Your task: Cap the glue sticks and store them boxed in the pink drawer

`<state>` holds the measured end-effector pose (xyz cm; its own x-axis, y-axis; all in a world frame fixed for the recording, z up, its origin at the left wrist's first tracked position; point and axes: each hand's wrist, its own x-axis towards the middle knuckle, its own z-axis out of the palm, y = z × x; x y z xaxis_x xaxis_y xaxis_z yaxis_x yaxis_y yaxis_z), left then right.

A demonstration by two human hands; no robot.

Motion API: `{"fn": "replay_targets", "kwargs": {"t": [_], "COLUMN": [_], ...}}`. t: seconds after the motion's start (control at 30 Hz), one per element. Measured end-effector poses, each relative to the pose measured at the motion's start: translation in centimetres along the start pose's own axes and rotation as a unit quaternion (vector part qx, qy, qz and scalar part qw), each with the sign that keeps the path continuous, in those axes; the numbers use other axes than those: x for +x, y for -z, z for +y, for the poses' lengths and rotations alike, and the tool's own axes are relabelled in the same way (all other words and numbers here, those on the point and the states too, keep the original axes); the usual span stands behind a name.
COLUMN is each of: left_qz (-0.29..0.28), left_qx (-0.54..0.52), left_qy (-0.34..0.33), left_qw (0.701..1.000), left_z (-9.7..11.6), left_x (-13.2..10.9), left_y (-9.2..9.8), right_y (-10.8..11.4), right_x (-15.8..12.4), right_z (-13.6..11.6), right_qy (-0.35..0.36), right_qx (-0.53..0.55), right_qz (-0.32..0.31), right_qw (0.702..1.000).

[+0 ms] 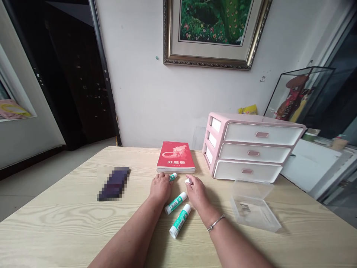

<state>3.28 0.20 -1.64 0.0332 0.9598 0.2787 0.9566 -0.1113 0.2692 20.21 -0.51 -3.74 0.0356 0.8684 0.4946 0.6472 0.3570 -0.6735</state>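
Note:
My left hand [161,187] rests on the tabletop just in front of the red book, fingers curled over a small green-and-white glue stick [173,176]. Only that stick's right end shows past the fingers. Between thumb and fingers, my right hand [196,190] pinches a small white piece [189,181]; its kind is hard to make out, as the fingers partly cover it. Between my forearms lie a medium glue stick [175,203] and a larger glue stick [180,221], both slanted and capped. The red book [175,156] lies flat beyond my hands.
A clear plastic box [255,214] with its lid raised stands right of my right hand. Behind it is a pink-and-white drawer unit [253,145]. A dark, pixelated flat object [114,184] lies on the left of the wooden table [55,223].

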Motion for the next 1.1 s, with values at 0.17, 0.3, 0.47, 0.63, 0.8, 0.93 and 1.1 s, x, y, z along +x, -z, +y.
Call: {"fn": "replay_targets", "kwargs": {"t": [0.17, 0.3, 0.47, 0.63, 0.8, 0.93, 1.1], "left_qz": [0.009, -0.052, -0.202, -0.240, -0.224, -0.225, -0.232], "left_qx": [-0.073, -0.292, -0.631, -0.673, -0.629, -0.576, -0.536], "left_qy": [0.013, -0.007, -0.021, -0.012, -0.017, -0.030, -0.058], "left_qw": [0.997, 0.955, 0.748, 0.699, 0.745, 0.786, 0.810], "left_z": [-0.3, -0.4, 0.4, 1.3, 1.7, 1.8, 1.5], "left_x": [-0.3, -1.9, -3.8, -4.5, -5.0, -5.0, -4.8], "left_y": [0.7, 2.9, 5.7, 6.0, 6.3, 6.6, 6.1], "right_y": [0.7, 2.4, 4.2, 5.1, 5.2, 5.2, 5.5], "right_x": [0.5, 0.5, 0.0, -0.2, -0.3, -0.3, -0.5], "right_z": [0.1, -0.9, -2.7, -3.8, -4.2, -4.2, -4.0], "right_qy": [-0.041, -0.105, -0.151, -0.168, -0.142, -0.095, -0.044], "right_qx": [0.124, 0.278, 0.459, 0.521, 0.495, 0.454, 0.385], "right_qz": [0.004, -0.012, -0.036, -0.070, -0.068, -0.069, -0.083], "right_qw": [0.991, 0.955, 0.875, 0.834, 0.854, 0.883, 0.918]}}
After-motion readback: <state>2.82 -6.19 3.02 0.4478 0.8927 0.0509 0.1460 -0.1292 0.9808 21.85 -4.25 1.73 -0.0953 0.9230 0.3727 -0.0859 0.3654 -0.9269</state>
